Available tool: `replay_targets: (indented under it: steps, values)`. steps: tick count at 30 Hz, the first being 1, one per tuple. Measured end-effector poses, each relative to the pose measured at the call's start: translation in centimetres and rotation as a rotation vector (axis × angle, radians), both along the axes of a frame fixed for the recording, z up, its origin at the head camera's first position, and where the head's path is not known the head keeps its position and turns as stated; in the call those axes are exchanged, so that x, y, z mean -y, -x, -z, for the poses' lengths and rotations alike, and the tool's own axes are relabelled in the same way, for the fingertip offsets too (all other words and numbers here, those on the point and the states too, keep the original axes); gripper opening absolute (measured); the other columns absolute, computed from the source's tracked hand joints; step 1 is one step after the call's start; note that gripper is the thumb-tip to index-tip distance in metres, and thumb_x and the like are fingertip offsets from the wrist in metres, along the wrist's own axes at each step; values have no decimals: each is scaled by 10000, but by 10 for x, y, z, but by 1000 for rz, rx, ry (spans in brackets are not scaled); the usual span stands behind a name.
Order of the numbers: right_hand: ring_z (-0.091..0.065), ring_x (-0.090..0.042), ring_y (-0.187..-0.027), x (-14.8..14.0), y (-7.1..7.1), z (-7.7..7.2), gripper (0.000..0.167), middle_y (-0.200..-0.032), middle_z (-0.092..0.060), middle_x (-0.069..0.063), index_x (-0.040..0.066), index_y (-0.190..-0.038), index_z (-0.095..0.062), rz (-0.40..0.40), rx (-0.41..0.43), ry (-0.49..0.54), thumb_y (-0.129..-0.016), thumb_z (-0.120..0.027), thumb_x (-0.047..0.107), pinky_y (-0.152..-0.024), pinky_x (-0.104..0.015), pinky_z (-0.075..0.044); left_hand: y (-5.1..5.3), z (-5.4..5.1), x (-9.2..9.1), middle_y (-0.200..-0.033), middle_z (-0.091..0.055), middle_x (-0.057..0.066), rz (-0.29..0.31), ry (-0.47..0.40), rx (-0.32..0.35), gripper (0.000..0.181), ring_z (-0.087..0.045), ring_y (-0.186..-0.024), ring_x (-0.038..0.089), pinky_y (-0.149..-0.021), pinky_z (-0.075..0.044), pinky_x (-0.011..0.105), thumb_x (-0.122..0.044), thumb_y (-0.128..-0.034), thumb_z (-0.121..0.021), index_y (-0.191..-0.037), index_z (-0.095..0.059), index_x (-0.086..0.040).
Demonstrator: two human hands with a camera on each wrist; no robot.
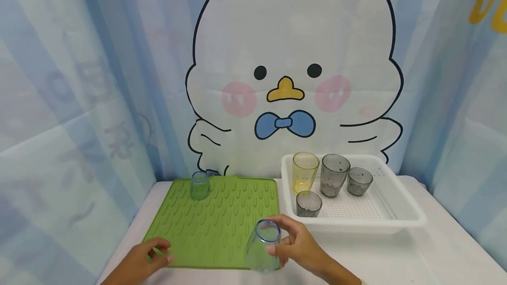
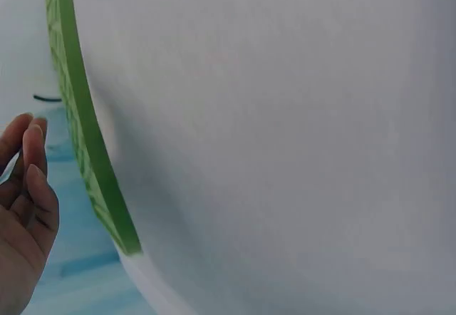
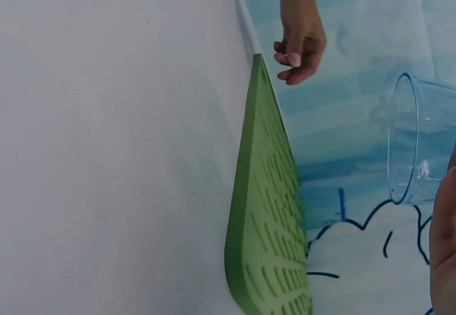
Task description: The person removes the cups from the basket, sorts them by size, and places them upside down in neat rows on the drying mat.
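Note:
My right hand (image 1: 299, 245) grips a clear bluish drinking glass (image 1: 257, 250) by its sides, between thumb and fingers. The glass is upside down, its mouth facing the table, and hangs over the front right corner of a green ridged drying mat (image 1: 222, 228). In the right wrist view, the wide rim of that glass (image 3: 405, 140) stands apart from the mat. My left hand (image 1: 140, 258) hovers by the mat's front left corner, fingers loosely bent around nothing. A small blue-tinted glass (image 1: 200, 186) stands at the mat's back left, apparently upside down.
A white perforated plastic basket (image 1: 404, 208) stands right of the mat. Inside are a yellow tall glass (image 1: 305, 173), a grey tall glass (image 1: 334, 177) and two short grey glasses, one the front short glass (image 1: 309, 204). A printed curtain (image 1: 293, 21) surrounds the white table (image 1: 356, 258).

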State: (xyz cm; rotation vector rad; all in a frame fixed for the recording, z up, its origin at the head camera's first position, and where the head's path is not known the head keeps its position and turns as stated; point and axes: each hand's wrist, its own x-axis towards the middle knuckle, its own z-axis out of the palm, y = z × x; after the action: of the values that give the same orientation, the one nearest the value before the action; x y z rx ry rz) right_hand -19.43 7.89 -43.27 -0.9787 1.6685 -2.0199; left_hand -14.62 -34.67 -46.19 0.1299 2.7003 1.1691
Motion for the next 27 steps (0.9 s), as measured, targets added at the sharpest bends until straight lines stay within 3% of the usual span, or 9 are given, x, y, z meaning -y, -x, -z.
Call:
replay_targets:
  steps: [6, 13, 23, 27]
  values:
    - [-606, -39, -542, 9, 10, -5, 514, -1347, -569, -226, -64, -1360, -511, 75, -34, -82, -913, -719, 81, -504, -282, -553, 2, 5, 26, -1039, -678, 60, -111, 82, 30, 474, -579, -821, 171, -680, -492, 323, -349, -937, -703, -1191, -635, 45]
    - [-610, -85, -513, 31, 23, -16, 547, -1368, -576, -189, 76, -1401, -545, 176, 4, -189, -907, -754, 182, -529, -295, -561, 6, 12, 40, -959, -647, 7, -198, 178, 51, 416, -551, -821, 161, -701, -477, 342, -343, -884, -767, -1093, -667, 2]
    - [-622, -151, -548, 74, 45, -20, 600, -1451, -532, -131, 160, -1402, -567, 269, 21, -262, -864, -805, 279, -580, -373, -577, 8, 18, 54, -876, -594, 9, -137, 154, 19, 301, -517, -764, 153, -679, -453, 331, -280, -904, -744, -1022, -666, -14]
    - [-625, -153, -541, 90, 57, -17, 602, -1413, -559, -113, 170, -1387, -579, 308, 6, -275, -850, -819, 298, -583, -401, -580, 9, 19, 53, -875, -589, 15, -155, 145, 34, 307, -510, -765, 163, -673, -444, 322, -261, -890, -756, -1026, -664, -1]
